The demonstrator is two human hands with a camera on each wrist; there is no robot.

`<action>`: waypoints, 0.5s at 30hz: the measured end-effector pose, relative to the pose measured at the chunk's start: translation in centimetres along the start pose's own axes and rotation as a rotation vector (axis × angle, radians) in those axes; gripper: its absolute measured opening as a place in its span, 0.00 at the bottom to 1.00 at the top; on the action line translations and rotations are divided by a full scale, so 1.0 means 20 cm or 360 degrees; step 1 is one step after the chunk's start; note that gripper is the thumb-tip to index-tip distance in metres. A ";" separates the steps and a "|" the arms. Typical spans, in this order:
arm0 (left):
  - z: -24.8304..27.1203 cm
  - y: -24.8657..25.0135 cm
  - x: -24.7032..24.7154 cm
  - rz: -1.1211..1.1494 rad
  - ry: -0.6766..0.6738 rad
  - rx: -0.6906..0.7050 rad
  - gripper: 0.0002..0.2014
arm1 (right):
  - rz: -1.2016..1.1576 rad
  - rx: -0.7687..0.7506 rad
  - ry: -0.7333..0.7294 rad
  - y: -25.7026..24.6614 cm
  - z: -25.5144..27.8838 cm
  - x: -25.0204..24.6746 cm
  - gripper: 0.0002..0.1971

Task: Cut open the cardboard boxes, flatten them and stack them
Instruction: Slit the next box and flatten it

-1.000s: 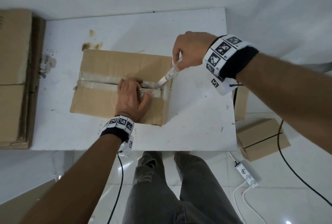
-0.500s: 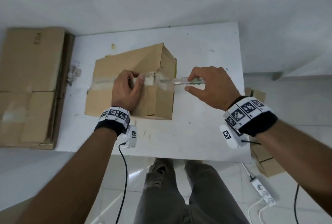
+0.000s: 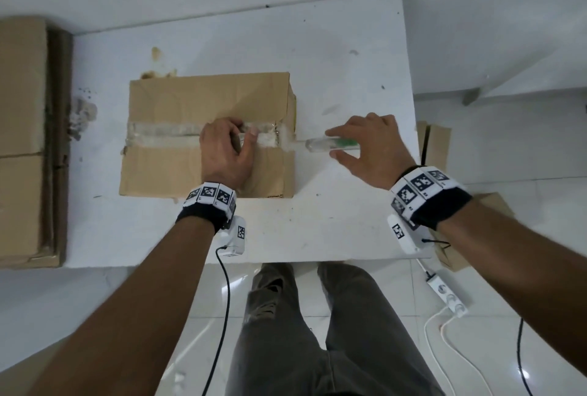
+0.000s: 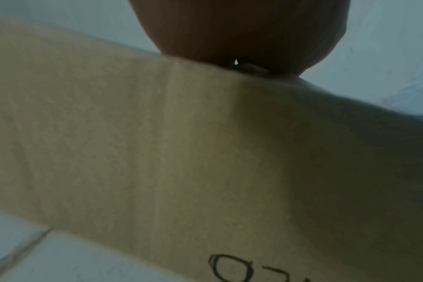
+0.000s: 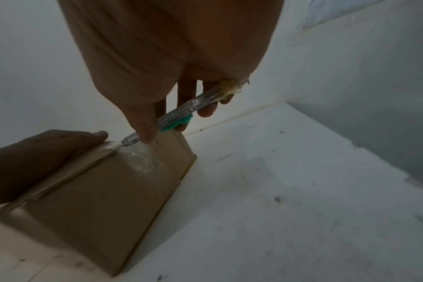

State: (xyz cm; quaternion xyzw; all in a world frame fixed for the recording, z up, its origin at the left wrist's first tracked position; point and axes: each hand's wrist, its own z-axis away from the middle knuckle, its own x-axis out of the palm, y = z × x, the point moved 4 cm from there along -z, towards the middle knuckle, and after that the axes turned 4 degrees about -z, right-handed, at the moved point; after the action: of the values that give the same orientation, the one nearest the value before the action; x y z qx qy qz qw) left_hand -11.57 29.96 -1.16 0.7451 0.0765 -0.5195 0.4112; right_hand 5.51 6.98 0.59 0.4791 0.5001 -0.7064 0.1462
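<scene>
Now the cardboard box (image 3: 206, 138) lies flat on the table (image 3: 333, 221) with its taped seam up, where half a second ago its right end was tipped up off the surface. The left hand (image 3: 227, 154) has stayed on the seam, palm on the near flap and fingers curled into the slit, thumb against the tape (image 3: 158, 133). The right hand (image 3: 370, 149) has shifted right and away from the box; its grip is a pinch of thumb and fingertips round the clear cutter (image 3: 330, 145), the other fingers spread loosely. The cutter lies level, its tip at the right end of the seam, where the tape is torn and whitish.

From the right wrist, the cutter (image 5: 179, 118) points at the box's upper right edge, with a green slider on its body.

The box sits left of the table's middle. Its right side stands just beside the cutter tip; beyond that the table runs bare to its right edge. A narrow strip of table lies between the box and the near edge. Flattened cardboard (image 3: 25, 141) is stacked at the far left, apart from the box. More cardboard pieces (image 3: 436, 144) and a power strip (image 3: 448, 297) lie on the floor to the right.
</scene>
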 end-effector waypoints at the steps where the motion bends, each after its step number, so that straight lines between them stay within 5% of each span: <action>1: 0.00 0.00 0.00 0.0008 -0.0009 -0.0005 0.16 | -0.0021 -0.0017 -0.0015 -0.02 0.01 0.03 0.16; 15: 0.01 0.00 0.01 0.0018 0.0025 -0.0013 0.16 | -0.0015 0.0047 0.0214 -0.02 0.01 0.07 0.16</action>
State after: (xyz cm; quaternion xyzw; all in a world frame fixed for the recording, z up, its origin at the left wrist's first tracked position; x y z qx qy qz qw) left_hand -11.68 29.70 -1.45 0.7479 0.0778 -0.5110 0.4165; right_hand 4.45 7.31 -0.27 0.5254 0.5004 -0.6806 0.1018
